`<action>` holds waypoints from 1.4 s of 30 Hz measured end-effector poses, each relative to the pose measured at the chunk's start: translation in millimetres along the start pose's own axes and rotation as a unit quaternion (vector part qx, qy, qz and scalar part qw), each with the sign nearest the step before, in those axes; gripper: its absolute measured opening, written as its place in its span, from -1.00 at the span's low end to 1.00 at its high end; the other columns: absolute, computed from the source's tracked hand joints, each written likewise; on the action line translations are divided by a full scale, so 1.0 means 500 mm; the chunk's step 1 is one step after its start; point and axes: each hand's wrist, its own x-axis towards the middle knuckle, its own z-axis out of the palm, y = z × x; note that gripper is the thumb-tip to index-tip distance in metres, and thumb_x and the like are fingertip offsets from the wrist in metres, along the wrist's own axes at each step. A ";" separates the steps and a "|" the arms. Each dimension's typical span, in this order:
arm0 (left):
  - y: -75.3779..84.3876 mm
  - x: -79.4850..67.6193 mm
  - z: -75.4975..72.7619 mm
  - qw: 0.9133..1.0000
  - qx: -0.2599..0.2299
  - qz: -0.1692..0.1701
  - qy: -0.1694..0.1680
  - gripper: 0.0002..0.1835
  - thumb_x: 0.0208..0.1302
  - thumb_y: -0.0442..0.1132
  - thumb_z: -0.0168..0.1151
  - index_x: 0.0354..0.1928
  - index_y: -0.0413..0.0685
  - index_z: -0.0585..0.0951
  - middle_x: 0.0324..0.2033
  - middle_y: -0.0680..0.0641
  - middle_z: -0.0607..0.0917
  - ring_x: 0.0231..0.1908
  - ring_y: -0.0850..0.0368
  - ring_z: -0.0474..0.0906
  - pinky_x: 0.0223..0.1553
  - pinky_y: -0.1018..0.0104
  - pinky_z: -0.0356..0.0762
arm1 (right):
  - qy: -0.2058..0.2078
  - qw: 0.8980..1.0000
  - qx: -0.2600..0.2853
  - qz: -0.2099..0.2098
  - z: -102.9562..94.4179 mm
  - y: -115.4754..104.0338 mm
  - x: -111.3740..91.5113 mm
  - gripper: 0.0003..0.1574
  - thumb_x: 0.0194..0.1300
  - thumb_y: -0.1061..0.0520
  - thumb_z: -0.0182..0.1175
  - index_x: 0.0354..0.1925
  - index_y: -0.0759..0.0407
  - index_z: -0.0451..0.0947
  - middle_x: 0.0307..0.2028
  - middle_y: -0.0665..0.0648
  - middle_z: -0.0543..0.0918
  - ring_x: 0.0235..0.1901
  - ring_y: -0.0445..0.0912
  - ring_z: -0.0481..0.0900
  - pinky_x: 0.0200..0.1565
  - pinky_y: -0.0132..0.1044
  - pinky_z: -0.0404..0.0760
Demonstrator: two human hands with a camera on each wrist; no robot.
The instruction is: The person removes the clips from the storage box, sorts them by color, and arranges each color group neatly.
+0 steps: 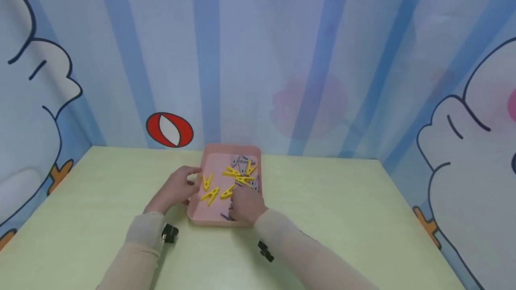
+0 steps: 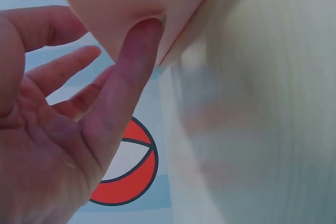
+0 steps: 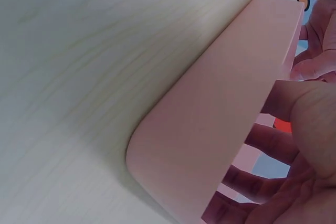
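A shallow pink tray [image 1: 217, 223] stands on the table with several yellow clothespins [image 1: 210, 195] and grey clothespins [image 1: 242, 164] loose in it. My left hand [image 1: 175, 189] is at the tray's left side. In the left wrist view its thumb [image 2: 137, 51] presses the outer wall, while the index finger passes behind the rim. Reaching over the near right part of the tray, my right hand [image 1: 247, 205] has its fingers down among the clothespins. The tray wall [image 3: 210, 114] hides those fingertips in the right wrist view, and I cannot tell whether they pinch a clothespin.
The pale wooden-look table [image 1: 322, 205] extends to both sides of the tray. Behind it hangs a blue striped backdrop [image 1: 250, 57] with cartoon figures, close to the tray's far edge. Small black devices [image 1: 170, 233] sit at both wrists.
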 end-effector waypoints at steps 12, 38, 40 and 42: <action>-0.014 0.010 0.005 1.000 -0.007 -0.008 -0.010 -0.31 0.33 -0.35 0.21 0.47 -0.16 0.25 0.31 -0.31 0.33 0.04 -0.21 0.54 -0.42 0.20 0.69 | 0.009 0.997 0.060 -0.038 0.007 0.010 0.002 -0.94 0.36 0.24 0.21 -0.27 0.18 0.62 -0.44 -0.04 0.55 -0.45 -0.18 0.43 -0.42 -0.39 0.43; -0.018 0.008 0.010 0.999 -0.030 -0.007 -0.027 -0.34 0.36 -0.35 0.15 0.46 -0.28 0.23 0.31 -0.36 0.36 0.07 -0.24 0.55 -0.40 0.17 0.70 | 0.043 0.996 0.046 -0.057 0.020 0.037 0.018 -0.84 0.41 0.22 0.14 -0.21 0.21 0.66 -0.42 -0.01 0.59 -0.48 -0.21 0.45 -0.41 -0.40 0.49; -0.020 0.010 0.010 0.999 -0.032 -0.007 -0.027 -0.34 0.36 -0.35 0.15 0.46 -0.27 0.23 0.30 -0.35 0.38 0.04 -0.22 0.56 -0.40 0.17 0.70 | 0.041 0.996 0.058 -0.057 0.015 0.040 0.018 -0.85 0.36 0.27 0.17 -0.19 0.22 0.68 -0.35 0.01 0.63 -0.39 -0.20 0.51 -0.29 -0.38 0.56; -0.023 0.011 0.010 0.999 -0.036 -0.007 -0.028 -0.34 0.36 -0.35 0.14 0.47 -0.27 0.23 0.29 -0.36 0.39 0.02 -0.20 0.58 -0.40 0.17 0.70 | 0.040 0.995 0.074 -0.059 0.006 0.044 0.018 -0.79 0.28 0.34 0.18 -0.14 0.23 0.69 -0.25 0.03 0.67 -0.29 -0.18 0.56 -0.21 -0.36 0.60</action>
